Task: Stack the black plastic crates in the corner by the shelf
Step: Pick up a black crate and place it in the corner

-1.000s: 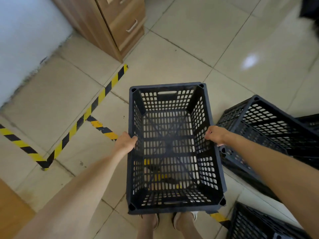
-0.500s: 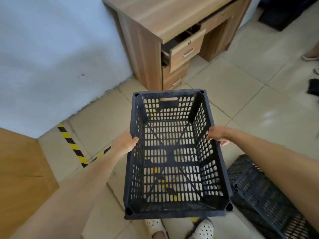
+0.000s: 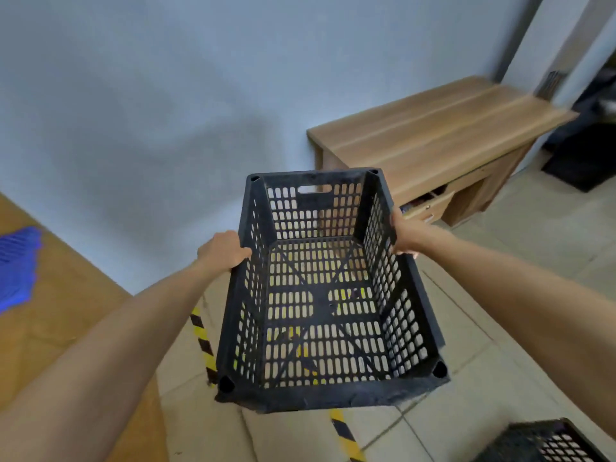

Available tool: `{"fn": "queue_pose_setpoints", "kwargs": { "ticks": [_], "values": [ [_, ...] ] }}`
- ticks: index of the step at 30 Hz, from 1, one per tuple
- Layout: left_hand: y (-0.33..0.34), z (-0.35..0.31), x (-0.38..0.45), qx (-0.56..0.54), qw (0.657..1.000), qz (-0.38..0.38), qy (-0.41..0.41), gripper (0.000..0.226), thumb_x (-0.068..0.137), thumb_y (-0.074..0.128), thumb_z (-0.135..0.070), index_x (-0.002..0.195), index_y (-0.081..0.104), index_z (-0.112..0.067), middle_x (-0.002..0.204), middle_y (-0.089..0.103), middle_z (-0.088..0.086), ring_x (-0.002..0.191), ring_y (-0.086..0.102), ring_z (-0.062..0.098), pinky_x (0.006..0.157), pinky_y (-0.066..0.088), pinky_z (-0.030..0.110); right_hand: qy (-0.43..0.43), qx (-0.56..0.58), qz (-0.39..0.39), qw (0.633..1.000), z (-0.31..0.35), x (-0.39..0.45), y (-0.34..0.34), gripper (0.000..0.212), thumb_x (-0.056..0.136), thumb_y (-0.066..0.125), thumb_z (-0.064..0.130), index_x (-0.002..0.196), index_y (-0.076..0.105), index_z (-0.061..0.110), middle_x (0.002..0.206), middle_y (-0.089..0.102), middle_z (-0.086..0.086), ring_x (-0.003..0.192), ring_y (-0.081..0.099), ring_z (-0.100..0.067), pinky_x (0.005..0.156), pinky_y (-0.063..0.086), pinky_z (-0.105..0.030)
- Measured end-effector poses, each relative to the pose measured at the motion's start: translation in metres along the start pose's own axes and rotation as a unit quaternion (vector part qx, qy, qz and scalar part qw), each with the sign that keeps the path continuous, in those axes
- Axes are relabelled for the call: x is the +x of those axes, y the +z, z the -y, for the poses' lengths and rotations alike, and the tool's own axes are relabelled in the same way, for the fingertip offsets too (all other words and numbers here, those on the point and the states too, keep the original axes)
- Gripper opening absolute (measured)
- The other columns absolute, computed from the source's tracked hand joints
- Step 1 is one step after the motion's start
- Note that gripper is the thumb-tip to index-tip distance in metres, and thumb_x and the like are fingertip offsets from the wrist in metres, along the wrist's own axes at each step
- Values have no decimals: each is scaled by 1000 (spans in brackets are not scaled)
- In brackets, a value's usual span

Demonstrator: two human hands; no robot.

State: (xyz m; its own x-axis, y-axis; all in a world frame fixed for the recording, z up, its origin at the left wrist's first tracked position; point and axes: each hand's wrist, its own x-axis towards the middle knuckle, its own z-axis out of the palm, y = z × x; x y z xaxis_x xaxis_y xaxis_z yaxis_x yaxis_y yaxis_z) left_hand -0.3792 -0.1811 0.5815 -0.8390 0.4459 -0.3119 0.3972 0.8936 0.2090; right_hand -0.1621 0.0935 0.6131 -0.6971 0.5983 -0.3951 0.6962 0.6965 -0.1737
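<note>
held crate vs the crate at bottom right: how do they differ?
The held crate is carried off the floor, left hand and right hand gripping its long rims; the second crate is untouched. The held crate shows whole; the second crate is cut off by the frame. Both are black perforated plastic.

One view only, head-worn, wide-angle. It looks forward and down from standing height, along both outstretched forearms. Black crate fills the centre, close below the lens. Beyond it, the pale wall; wooden desk at far right. Tiled floor with striped tape lies below; straight edges bow toward the frame's margins.
</note>
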Motion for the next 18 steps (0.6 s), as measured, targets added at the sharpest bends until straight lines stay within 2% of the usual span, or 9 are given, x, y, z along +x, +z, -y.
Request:
{"fn": "queue_pose_setpoints", "kwargs": {
  "ticks": [2,4,6,8,10,13,15,18],
  "values": [
    [-34,11,8,6,1000,-10,2,29,91,56,-41,97,58,-12,81,66,2,73,68,21,83,56,40,1,44,-17,999,26,10,-24,94,80,74,14,151,11,14,134,51,-21,115,57,-36,93,52,-47],
    [-61,21,16,13,1000,-18,-3,30,91,56,-40,95,59,-11,72,64,0,68,67,20,81,56,38,-5,99,-37,994,50,26,-47,85,77,75,5,144,22,8,128,52,-20,115,55,-35,89,52,-42],
    [-82,28,24,37,999,-29,-11,30,92,54,-41,94,59,-11,66,63,-1,68,65,20,76,53,35,-1,100,-49,994,69,45,-63,73,76,75,0,135,33,3,118,54,-18,104,59,-33,78,54,-37],
    [-95,34,35,70,996,-42,-22,27,94,52,-43,90,55,-17,63,61,-3,65,62,15,72,45,31,-8,89,-24,996,84,65,-72,54,80,72,-2,127,45,-3,108,59,-18,89,62,-31,66,56,-35],
    [-103,39,49,85,995,-47,-35,26,94,52,-45,87,53,-20,62,60,-5,62,61,12,71,42,30,-21,99,2,995,95,89,-76,41,82,68,-5,120,51,-4,103,61,-18,84,62,-31,55,52,-31],
    [-101,49,80,90,993,-49,-59,30,93,53,-48,79,55,-21,63,62,-6,64,64,11,74,44,30,-45,81,-8,996,104,134,-73,33,80,69,1,109,53,4,104,61,-12,93,61,-27,66,52,-30],
    [-99,51,102,94,992,-46,-71,34,93,53,-48,71,48,-24,63,59,-7,61,61,10,75,44,30,-59,64,-7,996,110,168,-69,28,81,69,5,101,51,10,100,62,-11,90,62,-26,72,54,-33],
    [-102,48,133,98,990,-31,-93,32,93,54,-48,77,49,-21,63,55,-8,59,60,10,80,47,32,-85,33,4,996,123,221,-66,27,82,68,8,104,53,10,95,64,-10,86,66,-28,79,59,-41]
  ]
}}
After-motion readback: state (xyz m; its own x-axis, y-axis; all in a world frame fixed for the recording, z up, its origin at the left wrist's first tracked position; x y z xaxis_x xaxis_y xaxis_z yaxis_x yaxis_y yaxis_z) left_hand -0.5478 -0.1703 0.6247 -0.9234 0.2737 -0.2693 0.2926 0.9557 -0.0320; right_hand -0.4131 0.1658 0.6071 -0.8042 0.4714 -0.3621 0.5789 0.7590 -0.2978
